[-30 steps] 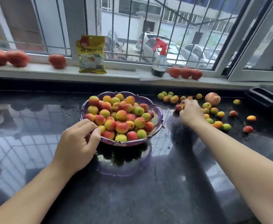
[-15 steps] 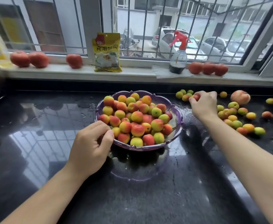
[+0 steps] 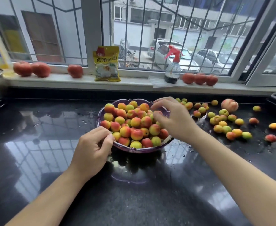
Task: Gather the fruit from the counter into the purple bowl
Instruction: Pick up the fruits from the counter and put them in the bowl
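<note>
Right hand [image 3: 174,121] has come back from the loose fruit [image 3: 223,123] on the counter [image 3: 52,160] and now sits over the right side of the purple bowl [image 3: 134,150]. We see its fingers spread and loosely bent above the pile, fingertips [image 3: 156,117] at a reddish fruit on top; we cannot tell whether it pinches that one or just touches it. Left hand [image 3: 93,149] hasn't moved: fingers curled, thumb and forefinger gripping the bowl's near-left rim. Bowl is mid-counter, heaped with red-yellow fruit. Rest of the small fruit is scattered on the wet counter right of the bowl, with one larger peach [image 3: 229,105] at the back. We count six tomatoes [image 3: 200,78] on the windowsill [image 3: 134,84].
</note>
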`<state>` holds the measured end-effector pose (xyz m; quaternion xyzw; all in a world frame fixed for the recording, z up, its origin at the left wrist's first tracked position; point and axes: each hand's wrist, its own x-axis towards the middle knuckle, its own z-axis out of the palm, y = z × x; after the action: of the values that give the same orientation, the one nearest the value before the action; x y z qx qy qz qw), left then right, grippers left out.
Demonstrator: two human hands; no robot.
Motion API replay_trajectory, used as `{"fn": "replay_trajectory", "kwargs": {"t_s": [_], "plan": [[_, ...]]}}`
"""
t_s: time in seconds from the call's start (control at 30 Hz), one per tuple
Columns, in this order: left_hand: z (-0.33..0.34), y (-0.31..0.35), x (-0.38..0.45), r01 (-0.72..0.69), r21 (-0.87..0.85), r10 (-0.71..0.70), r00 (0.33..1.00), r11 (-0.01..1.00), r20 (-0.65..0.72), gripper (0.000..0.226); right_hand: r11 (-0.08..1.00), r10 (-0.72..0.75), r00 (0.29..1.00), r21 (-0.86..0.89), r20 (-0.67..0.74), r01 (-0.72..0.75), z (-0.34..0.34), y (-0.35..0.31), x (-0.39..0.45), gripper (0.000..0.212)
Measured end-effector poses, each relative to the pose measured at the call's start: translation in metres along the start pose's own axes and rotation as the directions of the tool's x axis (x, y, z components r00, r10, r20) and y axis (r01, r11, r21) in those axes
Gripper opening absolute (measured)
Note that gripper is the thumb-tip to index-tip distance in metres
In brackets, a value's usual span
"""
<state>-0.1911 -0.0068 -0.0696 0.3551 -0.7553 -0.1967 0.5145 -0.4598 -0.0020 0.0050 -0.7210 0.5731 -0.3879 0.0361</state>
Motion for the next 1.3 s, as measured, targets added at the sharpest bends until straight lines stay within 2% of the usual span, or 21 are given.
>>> {"fn": "replay_trajectory", "kwargs": {"t_s": [0.07, 0.17, 0.23, 0.3, 0.4, 0.47, 0.53, 0.63, 0.73, 0.8, 0.87, 0.93, 0.97, 1.03, 1.13, 1.23, 1.3], "plan": [[0.001, -0.001, 0.0, 0.005, 0.004, -0.005, 1.0, 1.0, -0.003, 0.033, 0.992, 0.123, 0.982, 0.051, -0.146, -0.116, -0.013, 0.017, -0.004, 0.013], [0.004, 0.0, 0.001, 0.004, 0.03, -0.003, 1.0, 1.0, -0.022, 0.036, 0.922, 0.386, 0.879, 0.083, -0.28, -0.379, -0.022, 0.059, -0.015, 0.019], [0.007, 0.0, 0.002, 0.01, 0.067, -0.007, 0.999, 0.998, -0.046, 0.039, 0.861, 0.483, 0.816, 0.001, -0.316, -0.509, -0.018, 0.095, -0.023, 0.019], [0.01, 0.0, 0.002, 0.014, 0.098, -0.008, 0.998, 0.995, -0.063, 0.04, 0.791, 0.545, 0.797, -0.154, -0.259, -0.591, -0.011, 0.125, -0.023, 0.027], [0.012, 0.0, 0.002, 0.006, 0.104, 0.002, 0.997, 0.995, -0.074, 0.039, 0.695, 0.589, 0.781, -0.362, -0.21, -0.621, -0.005, 0.154, -0.005, 0.048], [0.012, 0.0, 0.002, 0.003, 0.1, 0.004, 0.997, 0.995, -0.074, 0.039, 0.66, 0.556, 0.803, -0.473, -0.216, -0.584, -0.003, 0.172, 0.011, 0.05], [0.012, -0.001, 0.003, 0.008, 0.103, -0.002, 0.998, 0.995, -0.065, 0.039, 0.609, 0.583, 0.788, -0.536, -0.198, -0.585, -0.001, 0.188, 0.022, 0.047], [0.012, -0.002, 0.003, 0.013, 0.087, -0.008, 0.998, 0.996, -0.055, 0.04, 0.566, 0.604, 0.763, -0.551, -0.229, -0.613, 0.0, 0.2, 0.027, 0.041], [0.011, -0.003, 0.003, 0.015, 0.08, -0.011, 0.999, 0.997, -0.053, 0.041, 0.655, 0.546, 0.791, -0.448, -0.277, -0.609, -0.003, 0.186, 0.031, 0.033], [0.011, -0.004, 0.003, 0.015, 0.085, -0.011, 0.999, 0.996, -0.049, 0.042, 0.777, 0.477, 0.818, -0.281, -0.32, -0.563, -0.01, 0.158, 0.036, 0.029], [0.01, -0.003, 0.003, 0.017, 0.082, -0.013, 0.999, 0.996, -0.046, 0.042, 0.895, 0.39, 0.862, -0.088, -0.324, -0.438, -0.018, 0.109, 0.04, 0.025], [0.01, -0.002, 0.003, 0.019, 0.073, -0.017, 0.999, 0.997, -0.041, 0.041, 0.951, 0.298, 0.932, 0.143, -0.208, -0.272, -0.024, 0.048, 0.036, 0.021], [0.01, -0.002, 0.003, 0.021, 0.067, -0.019, 0.999, 0.998, -0.038, 0.04, 0.961, 0.22, 0.969, 0.195, -0.111, -0.196, -0.023, 0.017, 0.032, 0.021], [0.008, -0.002, 0.002, 0.029, 0.05, -0.027, 0.999, 0.998, -0.035, 0.038, 0.991, 0.04, 0.995, 0.125, 0.094, -0.052, -0.012, -0.029, 0.022, 0.022], [0.005, -0.001, 0.0, 0.031, 0.027, -0.031, 0.999, 0.999, -0.017, 0.035, 0.985, -0.121, 0.958, -0.087, 0.26, 0.148, 0.02, -0.047, 0.016, 0.023], [0.001, -0.002, -0.002, 0.03, 0.005, -0.03, 1.0, 1.0, 0.008, 0.031, 0.967, -0.08, 0.939, -0.204, 0.333, 0.155, 0.036, -0.039, 0.013, 0.027], [0.0, 0.0, -0.004, 0.038, -0.011, -0.038, 0.999, 0.999, 0.028, 0.029, 0.98, -0.052, 0.959, -0.169, 0.28, 0.102, 0.034, -0.036, 0.011, 0.032]]}}
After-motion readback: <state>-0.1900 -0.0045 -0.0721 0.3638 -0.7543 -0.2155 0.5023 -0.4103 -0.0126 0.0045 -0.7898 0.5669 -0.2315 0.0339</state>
